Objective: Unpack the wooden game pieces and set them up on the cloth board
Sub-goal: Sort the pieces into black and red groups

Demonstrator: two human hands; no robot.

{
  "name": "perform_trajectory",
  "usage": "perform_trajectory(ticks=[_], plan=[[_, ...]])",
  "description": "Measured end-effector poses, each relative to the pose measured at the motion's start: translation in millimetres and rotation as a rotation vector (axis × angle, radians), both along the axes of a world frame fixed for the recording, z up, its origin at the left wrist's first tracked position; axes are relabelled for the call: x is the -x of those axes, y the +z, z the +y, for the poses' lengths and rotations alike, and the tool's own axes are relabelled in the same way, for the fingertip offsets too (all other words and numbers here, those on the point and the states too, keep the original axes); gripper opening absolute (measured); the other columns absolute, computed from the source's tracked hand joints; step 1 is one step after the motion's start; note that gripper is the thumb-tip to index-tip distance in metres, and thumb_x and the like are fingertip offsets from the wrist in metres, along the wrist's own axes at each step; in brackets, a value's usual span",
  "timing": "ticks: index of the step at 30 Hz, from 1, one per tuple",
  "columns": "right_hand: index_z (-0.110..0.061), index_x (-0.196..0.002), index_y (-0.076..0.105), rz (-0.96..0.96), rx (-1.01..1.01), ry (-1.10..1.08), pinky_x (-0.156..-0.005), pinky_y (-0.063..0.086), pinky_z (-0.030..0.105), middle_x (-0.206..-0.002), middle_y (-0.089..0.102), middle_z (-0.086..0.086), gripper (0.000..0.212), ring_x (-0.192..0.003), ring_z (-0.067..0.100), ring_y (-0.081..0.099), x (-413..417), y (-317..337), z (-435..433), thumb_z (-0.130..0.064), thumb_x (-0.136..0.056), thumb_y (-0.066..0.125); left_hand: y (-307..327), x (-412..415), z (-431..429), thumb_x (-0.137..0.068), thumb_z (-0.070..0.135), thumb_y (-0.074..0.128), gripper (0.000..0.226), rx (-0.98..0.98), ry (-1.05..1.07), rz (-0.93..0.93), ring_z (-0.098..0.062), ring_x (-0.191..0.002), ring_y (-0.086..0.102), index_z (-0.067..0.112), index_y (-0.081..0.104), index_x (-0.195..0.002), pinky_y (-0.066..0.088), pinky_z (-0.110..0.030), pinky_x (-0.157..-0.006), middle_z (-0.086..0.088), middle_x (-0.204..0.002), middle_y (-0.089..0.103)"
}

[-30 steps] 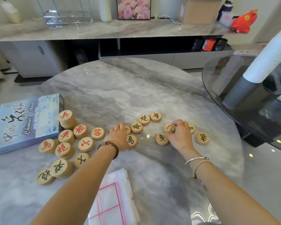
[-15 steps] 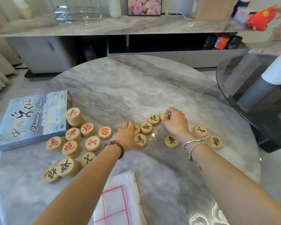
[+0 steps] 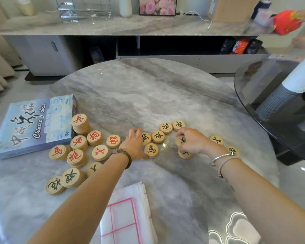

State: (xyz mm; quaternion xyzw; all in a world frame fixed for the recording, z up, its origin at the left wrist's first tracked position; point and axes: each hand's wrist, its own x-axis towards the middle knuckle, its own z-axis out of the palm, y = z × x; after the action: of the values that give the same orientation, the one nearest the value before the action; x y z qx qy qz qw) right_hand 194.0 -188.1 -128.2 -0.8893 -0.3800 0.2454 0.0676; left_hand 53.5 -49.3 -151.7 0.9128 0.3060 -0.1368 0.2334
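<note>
Fingers (image 3: 182,132) of the right hand (image 3: 194,141) are curled together and pinch a black-marked wooden piece (image 3: 180,140) by its edge, holding it just over another piece (image 3: 184,154) right of centre in the frame. Whether the two pieces touch, I cannot tell. The left hand (image 3: 133,147) lies palm down at the centre. Its fingers (image 3: 136,132) are loosely bent and a little apart, with the tips just beside a black piece (image 3: 146,138) and the thumb side close to the horse piece (image 3: 151,150).

More black pieces (image 3: 165,128) curve from the centre toward the right. The red pieces (image 3: 95,137) lie in a cluster at centre left, some in a short stack (image 3: 79,120), with a few black ones at lower left. The cloth board (image 3: 127,217) sits folded at the bottom centre, its red grid lines showing, apart from all the pieces. The game box (image 3: 33,125) lies flat at the left, touching the stack.

All of this rests on a round grey marble table (image 3: 148,88). A glass table (image 3: 253,81) with a stack of cups (image 3: 289,85) cuts in at the right. Across the top runs a long marble sideboard (image 3: 130,25) with a wire rack (image 3: 84,9), a picture of roses (image 3: 157,6) and a cardboard box (image 3: 231,7).
</note>
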Motion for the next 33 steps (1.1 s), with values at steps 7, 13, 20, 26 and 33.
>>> perform_trajectory(ticks=[7, 13, 20, 26, 33], plan=[[-0.02, -0.139, 0.037, -0.076, 0.133, 0.113, -0.102, 0.035, 0.031, -0.138, 0.045, 0.008, 0.062, -0.129, 0.027, 0.037, 17.4, -7.1, -20.9, -0.024, -0.084, 0.063, 9.2, 6.8, -4.5, -0.075, 0.018, 0.075, 0.091, -0.029, -0.031, 0.04, -0.033, -0.131, 0.036, 0.008, 0.015, -0.144, 0.041, -0.037, -0.105, -0.014, -0.143, 0.021], [-0.015, -0.133, 0.042, -0.122, 0.028, 0.061, -0.098, 0.039, 0.032, -0.132, 0.05, 0.009, 0.056, -0.124, 0.028, 0.045, 43.1, 6.0, -5.8, -0.027, -0.084, 0.064, 35.3, 24.2, 10.5, -0.078, 0.019, 0.074, 0.091, -0.01, 0.001, -0.023, -0.032, -0.132, 0.036, 0.008, 0.015, -0.146, 0.038, -0.036, -0.107, -0.014, -0.145, 0.022], [-0.016, -0.128, 0.05, 0.039, -0.241, 0.247, -0.091, 0.041, 0.03, -0.124, 0.06, 0.005, 0.061, -0.118, 0.024, 0.054, 136.3, 28.3, 61.2, -0.042, -0.077, 0.07, 69.2, 64.3, 51.7, -0.087, 0.019, 0.06, 0.063, -0.076, 0.164, -0.178, -0.027, -0.131, 0.039, 0.01, 0.029, -0.142, 0.034, -0.035, -0.106, -0.011, -0.144, 0.035], [-0.013, -0.131, 0.04, 0.009, -0.1, 0.41, -0.091, 0.042, 0.037, -0.13, 0.05, 0.009, 0.058, -0.117, 0.031, 0.052, 193.9, -4.9, 76.9, -0.036, -0.083, 0.063, 67.0, 95.5, 69.6, -0.09, 0.018, 0.053, 0.043, -0.076, 0.238, -0.168, -0.028, -0.12, 0.049, 0.008, 0.044, -0.131, 0.04, -0.034, -0.097, -0.014, -0.134, 0.047], [-0.007, -0.132, 0.031, -0.083, -0.045, 0.46, -0.089, 0.044, 0.039, -0.131, 0.046, 0.014, 0.061, -0.117, 0.034, 0.052, 207.1, -15.0, 76.4, -0.029, -0.085, 0.063, 56.7, 99.1, 74.7, -0.092, 0.018, 0.051, 0.037, -0.042, 0.246, -0.17, -0.027, -0.119, 0.05, 0.01, 0.049, -0.127, 0.042, -0.034, -0.095, -0.012, -0.132, 0.05]])
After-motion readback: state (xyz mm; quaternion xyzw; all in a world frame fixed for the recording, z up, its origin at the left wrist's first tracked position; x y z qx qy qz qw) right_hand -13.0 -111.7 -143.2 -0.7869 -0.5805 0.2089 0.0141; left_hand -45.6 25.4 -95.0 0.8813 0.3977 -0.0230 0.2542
